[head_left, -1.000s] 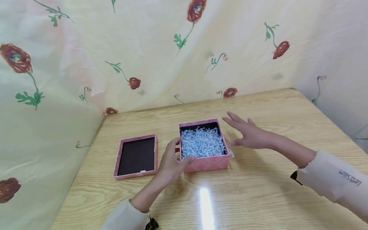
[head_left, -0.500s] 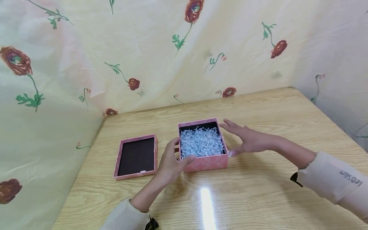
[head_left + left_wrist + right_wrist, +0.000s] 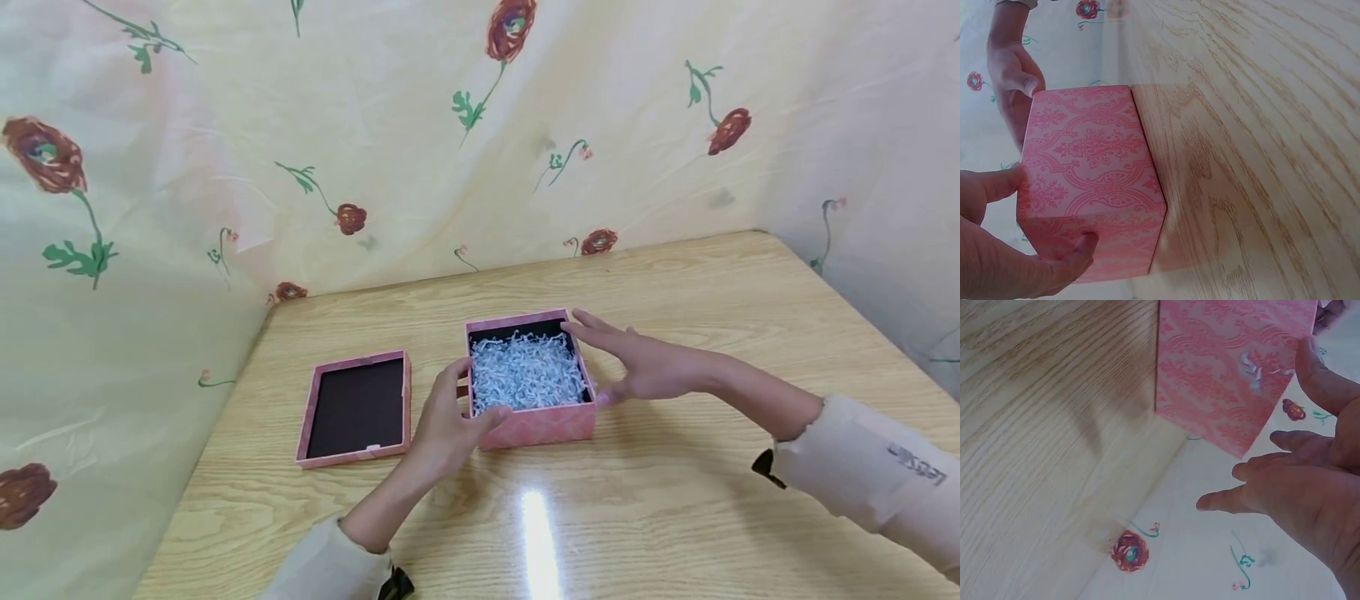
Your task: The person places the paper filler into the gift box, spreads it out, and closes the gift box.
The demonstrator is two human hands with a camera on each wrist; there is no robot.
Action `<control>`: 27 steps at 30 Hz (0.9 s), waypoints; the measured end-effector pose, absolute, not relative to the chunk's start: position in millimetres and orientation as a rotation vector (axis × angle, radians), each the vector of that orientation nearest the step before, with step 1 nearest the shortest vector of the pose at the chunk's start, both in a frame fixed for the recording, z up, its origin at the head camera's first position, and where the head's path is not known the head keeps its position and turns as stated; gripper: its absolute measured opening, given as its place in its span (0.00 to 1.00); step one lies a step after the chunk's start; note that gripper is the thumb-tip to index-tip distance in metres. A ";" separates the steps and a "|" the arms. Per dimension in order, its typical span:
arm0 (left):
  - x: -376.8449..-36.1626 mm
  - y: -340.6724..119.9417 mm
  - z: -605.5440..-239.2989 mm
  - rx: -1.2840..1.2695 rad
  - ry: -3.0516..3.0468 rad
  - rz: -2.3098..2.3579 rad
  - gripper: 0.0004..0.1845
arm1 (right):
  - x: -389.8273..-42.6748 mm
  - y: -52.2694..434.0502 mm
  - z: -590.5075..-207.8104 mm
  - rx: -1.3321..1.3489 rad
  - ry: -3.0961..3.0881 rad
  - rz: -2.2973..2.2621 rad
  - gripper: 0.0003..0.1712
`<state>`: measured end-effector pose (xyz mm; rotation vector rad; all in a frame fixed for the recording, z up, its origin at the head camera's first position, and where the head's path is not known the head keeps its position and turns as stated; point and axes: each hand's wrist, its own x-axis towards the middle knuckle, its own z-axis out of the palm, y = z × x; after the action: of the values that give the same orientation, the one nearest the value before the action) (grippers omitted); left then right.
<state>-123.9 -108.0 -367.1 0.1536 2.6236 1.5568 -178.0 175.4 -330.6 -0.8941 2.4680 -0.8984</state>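
Note:
A pink patterned box without its lid sits on the table, filled with pale blue shredded paper. My left hand holds its front left corner, thumb at the front rim and fingers along the left side. At the right rim is my right hand, fingers spread and fairly straight, thumb by the front right corner. In the right wrist view those fingers extend past the box edge. A few paper strands hang against the box's right side.
Left of the box lies the pink lid, its black inside facing up. The wooden table reaches back to a flowered cloth, which also hangs along the left and right sides.
My right hand has come left and slightly down, from apart from the box to its right rim. The strand seen earlier at the front right corner no longer shows in the head view. The left hand stays put.

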 end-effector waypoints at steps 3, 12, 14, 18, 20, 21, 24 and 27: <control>-123.8 -108.2 -366.9 0.157 2.631 1.547 0.43 | -177.9 172.0 -327.5 -0.920 2.435 -0.903 0.56; -124.5 -109.4 -368.5 0.173 2.622 1.550 0.43 | -186.4 170.2 -324.5 -0.798 2.620 -0.925 0.44; -124.2 -109.2 -368.4 0.166 2.625 1.543 0.43 | -186.7 171.3 -329.5 -0.767 2.677 -0.898 0.42; -124.1 -108.9 -368.0 0.164 2.636 1.533 0.43 | -184.9 171.6 -343.7 -0.749 2.724 -0.825 0.41; -124.3 -108.7 -367.9 0.165 2.642 1.526 0.43 | -183.3 171.4 -350.9 -0.748 2.716 -0.814 0.40; -124.3 -108.6 -367.7 0.166 2.642 1.528 0.43 | -182.0 171.3 -353.7 -0.739 2.702 -0.822 0.39; -124.2 -108.2 -367.3 0.157 2.635 1.532 0.43 | -178.2 172.6 -360.1 -0.716 2.633 -0.889 0.36; -124.3 -108.1 -367.2 0.157 2.629 1.541 0.43 | -173.1 173.4 -360.4 -0.653 2.530 -0.987 0.35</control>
<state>-124.3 -108.1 -367.2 0.1567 2.6285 1.5407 -173.1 173.4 -360.4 -0.6532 2.5296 -0.9866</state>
